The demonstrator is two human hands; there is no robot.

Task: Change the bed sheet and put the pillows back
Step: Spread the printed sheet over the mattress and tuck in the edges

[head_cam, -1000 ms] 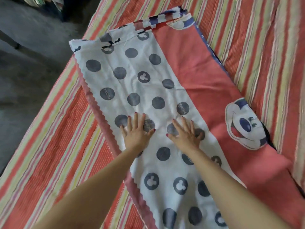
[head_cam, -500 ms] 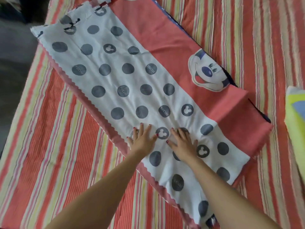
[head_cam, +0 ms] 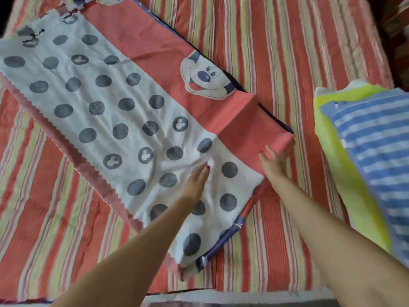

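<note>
**Folded sheet on the bed, pillows still waiting**

We see the folded sheet (head_cam: pixel 137 111) lying slantwise on the striped bed cover (head_cam: pixel 276 52), from far left to near centre. Our left hand (head_cam: pixel 197 180) rests flat on its spotted white part, fingers straight. Our right hand (head_cam: pixel 275 161) reaches the red corner on the right; whether it grips we cannot tell. We judge the change barely begun: a striped pillow (head_cam: pixel 371 156) sits aside at right.
</note>
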